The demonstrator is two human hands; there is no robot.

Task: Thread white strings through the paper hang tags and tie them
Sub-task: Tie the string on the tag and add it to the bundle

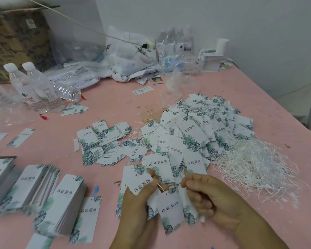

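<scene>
In the head view, both hands work close together at the near edge of a pink table [104, 105]. The left hand [142, 200] pinches a hang tag [139, 178] between thumb and curled fingers, holding it tilted above the tabletop, with a few more tags fanned out under and behind it. The right hand [210, 198] has its fingers curled inward, thumb and forefinger pressed together on a thin white string [161, 187] that runs across the small gap between the two hands toward the held tag; whether the string passes through the tag's hole cannot be told. Another tag [171, 211] hangs below the hands. Just to the right lies a loose heap of white strings [250, 164], touching a large pile of strung tags [201, 130] farther back. A smaller scatter of tags [104, 142] lies left of that pile, and neat stacks of tags [65, 202] sit at the near left. At the far left stand clear water bottles [39, 87] with white caps, one lying on its side. Crumpled plastic bags [129, 58] crowd the far edge, and a cardboard box [16, 40] fills the far left corner.
</scene>
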